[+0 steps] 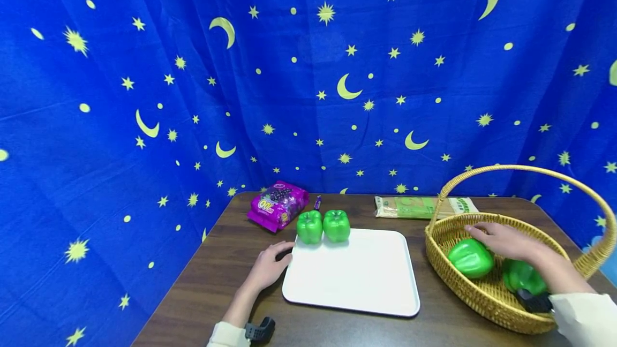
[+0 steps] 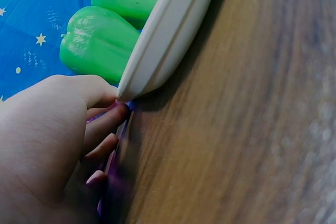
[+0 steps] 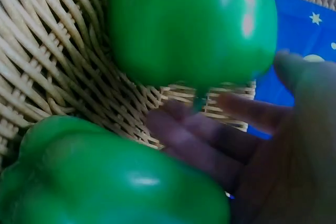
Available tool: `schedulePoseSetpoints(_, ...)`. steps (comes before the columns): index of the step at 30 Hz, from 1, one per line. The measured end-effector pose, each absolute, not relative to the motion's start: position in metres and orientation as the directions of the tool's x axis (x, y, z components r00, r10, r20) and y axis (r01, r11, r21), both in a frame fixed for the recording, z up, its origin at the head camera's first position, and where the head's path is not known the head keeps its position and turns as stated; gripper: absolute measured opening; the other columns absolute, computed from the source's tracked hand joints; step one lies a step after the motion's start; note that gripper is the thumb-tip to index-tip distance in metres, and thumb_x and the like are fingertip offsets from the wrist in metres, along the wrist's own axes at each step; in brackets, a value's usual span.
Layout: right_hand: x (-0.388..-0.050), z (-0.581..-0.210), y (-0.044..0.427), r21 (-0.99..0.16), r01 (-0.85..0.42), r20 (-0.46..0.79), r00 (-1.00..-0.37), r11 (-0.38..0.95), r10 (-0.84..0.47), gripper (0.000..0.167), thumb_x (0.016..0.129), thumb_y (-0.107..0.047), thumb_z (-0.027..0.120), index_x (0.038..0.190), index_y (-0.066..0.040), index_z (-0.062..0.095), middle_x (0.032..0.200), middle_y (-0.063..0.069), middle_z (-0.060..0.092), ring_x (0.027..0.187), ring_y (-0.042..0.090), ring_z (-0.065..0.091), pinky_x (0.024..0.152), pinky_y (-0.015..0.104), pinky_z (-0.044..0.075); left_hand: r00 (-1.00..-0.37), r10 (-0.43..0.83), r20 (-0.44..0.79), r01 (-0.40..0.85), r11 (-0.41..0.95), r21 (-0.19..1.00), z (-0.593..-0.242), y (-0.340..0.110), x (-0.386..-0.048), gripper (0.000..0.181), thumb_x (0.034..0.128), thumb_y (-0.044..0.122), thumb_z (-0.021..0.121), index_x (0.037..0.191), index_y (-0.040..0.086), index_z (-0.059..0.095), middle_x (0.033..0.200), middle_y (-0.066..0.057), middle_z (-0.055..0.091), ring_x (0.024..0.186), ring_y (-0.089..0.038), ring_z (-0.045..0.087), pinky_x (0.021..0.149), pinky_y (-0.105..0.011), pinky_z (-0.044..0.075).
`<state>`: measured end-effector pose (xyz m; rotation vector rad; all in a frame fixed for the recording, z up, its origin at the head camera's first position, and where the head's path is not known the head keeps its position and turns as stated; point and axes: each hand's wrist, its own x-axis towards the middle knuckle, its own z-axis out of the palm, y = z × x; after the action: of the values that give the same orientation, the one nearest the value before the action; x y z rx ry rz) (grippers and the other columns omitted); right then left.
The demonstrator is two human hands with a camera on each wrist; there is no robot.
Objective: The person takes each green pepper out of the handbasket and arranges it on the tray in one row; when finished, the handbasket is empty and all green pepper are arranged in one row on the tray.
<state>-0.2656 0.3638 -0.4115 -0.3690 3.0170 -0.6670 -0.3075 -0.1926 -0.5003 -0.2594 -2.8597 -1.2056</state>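
Observation:
My left hand [image 1: 268,268] lies at the left rim of the white tray [image 1: 354,272], fingers loosely bent; in the left wrist view its thumb and index fingertips touch the rim [image 2: 157,51]. Two green peppers [image 1: 309,227] [image 1: 336,225] stand side by side at the tray's back left. Inside the wicker basket [image 1: 482,296], my right hand [image 1: 506,241] is over a green pepper [image 1: 471,258]. In the right wrist view the thumb is against that pepper's side [image 3: 191,24], while the fingers spread near its stem without closing round it. Another green pepper [image 1: 523,277] lies beside it, partly under the forearm.
A purple packet [image 1: 279,205] lies at the table's back left, with a small purple wrapped piece [image 1: 317,202] to its right. Behind the tray and basket is a flat green and clear package [image 1: 419,207]. The basket's tall handle [image 1: 520,168] arches above it. A blue patterned curtain [image 1: 308,122] hangs behind.

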Motion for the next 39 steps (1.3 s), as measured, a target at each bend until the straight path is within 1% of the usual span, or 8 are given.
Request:
schedulePoseSetpoints(2, -0.267, -0.413, 0.363, -0.392, -0.199, -0.006, -0.976, 0.898, -0.219, 0.066, 0.103, -0.045, 0.035, 0.125, 0.014, 0.053, 0.112, 0.029, 0.061, 0.099, 0.047, 0.058, 0.077, 0.058, 0.048, -0.986, 0.141, 0.092, 0.164, 0.687, 0.708, -0.499, -0.192, -0.308, 0.032, 0.0949, 0.027, 0.06, 0.126, 0.023, 0.064, 0.141, -0.014, 0.049, 0.134, -0.037, 0.036, 0.11, -0.06, 0.021)
schedulePoseSetpoints(4, -0.268, -0.415, 0.361, -0.38, -0.188, -0.026, -0.977, 0.906, -0.214, 0.067, 0.102, -0.048, 0.035, 0.125, 0.013, 0.054, 0.107, 0.025, 0.063, 0.095, 0.041, 0.06, 0.073, 0.053, 0.05, -0.986, 0.141, 0.09, 0.164, 0.688, 0.707, -0.499, -0.191, -0.308, 0.032, 0.0949, 0.027, 0.06, 0.126, 0.023, 0.064, 0.141, -0.014, 0.049, 0.134, -0.037, 0.036, 0.11, -0.06, 0.021)
schedulePoseSetpoints(10, -0.267, -0.412, 0.351, -0.48, -0.119, -0.13, -0.97, 0.869, -0.205, 0.063, 0.1, -0.049, 0.041, 0.121, 0.008, 0.057, 0.078, 0.008, 0.057, 0.063, 0.023, 0.057, 0.051, 0.039, 0.05, -0.983, 0.152, 0.105, 0.181, 0.684, 0.707, -0.5, -0.193, -0.307, 0.031, 0.0948, 0.025, 0.06, 0.126, 0.021, 0.064, 0.14, -0.015, 0.05, 0.133, -0.038, 0.037, 0.109, -0.06, 0.022)
schedulePoseSetpoints(19, -0.267, -0.413, 0.35, -0.64, -0.137, -0.168, -0.935, 0.756, -0.311, 0.056, 0.1, -0.039, 0.049, 0.129, 0.009, 0.049, 0.076, 0.007, 0.057, 0.055, 0.02, 0.055, 0.046, 0.037, 0.051, -0.976, 0.17, 0.133, 0.214, 0.674, 0.707, -0.502, -0.194, -0.305, 0.03, 0.0957, 0.025, 0.059, 0.125, 0.022, 0.065, 0.139, -0.014, 0.051, 0.132, -0.037, 0.038, 0.108, -0.06, 0.024)
schedulePoseSetpoints(22, -0.266, -0.411, 0.355, -0.722, -0.107, -0.196, -0.916, 0.684, -0.35, 0.058, 0.101, -0.036, 0.047, 0.133, 0.013, 0.043, 0.083, 0.01, 0.059, 0.061, 0.022, 0.059, 0.051, 0.037, 0.054, -0.978, 0.164, 0.127, 0.205, 0.677, 0.706, -0.502, -0.193, -0.305, 0.03, 0.0954, 0.026, 0.06, 0.125, 0.022, 0.065, 0.139, -0.014, 0.051, 0.132, -0.036, 0.039, 0.107, -0.059, 0.027)
schedulePoseSetpoints(28, -0.259, -0.4, 0.365, -0.814, -0.107, -0.211, -0.861, 0.571, -0.462, 0.058, 0.097, -0.022, 0.057, 0.137, 0.014, 0.036, 0.106, 0.015, 0.058, 0.09, 0.028, 0.061, 0.072, 0.04, 0.055, -0.982, 0.15, 0.119, 0.189, 0.676, 0.712, -0.499, -0.193, -0.305, 0.031, 0.0952, 0.026, 0.06, 0.125, 0.022, 0.065, 0.139, -0.014, 0.05, 0.132, -0.035, 0.04, 0.107, -0.059, 0.028)
schedulePoseSetpoints(35, -0.257, -0.397, 0.369, -0.804, -0.165, -0.155, -0.87, 0.571, -0.469, 0.063, 0.087, -0.015, 0.068, 0.135, 0.012, 0.038, 0.106, 0.017, 0.06, 0.093, 0.03, 0.06, 0.075, 0.043, 0.053, -0.978, 0.159, 0.138, 0.21, 0.675, 0.707, -0.5, -0.193, -0.304, 0.03, 0.0952, 0.025, 0.06, 0.125, 0.021, 0.065, 0.139, -0.015, 0.05, 0.132, -0.037, 0.039, 0.107, -0.06, 0.026)
schedulePoseSetpoints(39, -0.257, -0.397, 0.365, -0.751, -0.237, -0.081, -0.893, 0.617, -0.442, 0.069, 0.082, -0.018, 0.073, 0.135, 0.011, 0.04, 0.108, 0.016, 0.058, 0.094, 0.029, 0.057, 0.072, 0.037, 0.053, -0.982, 0.148, 0.117, 0.187, 0.677, 0.712, -0.5, -0.192, -0.305, 0.031, 0.0952, 0.026, 0.06, 0.125, 0.022, 0.065, 0.139, -0.014, 0.05, 0.132, -0.035, 0.039, 0.107, -0.059, 0.028)
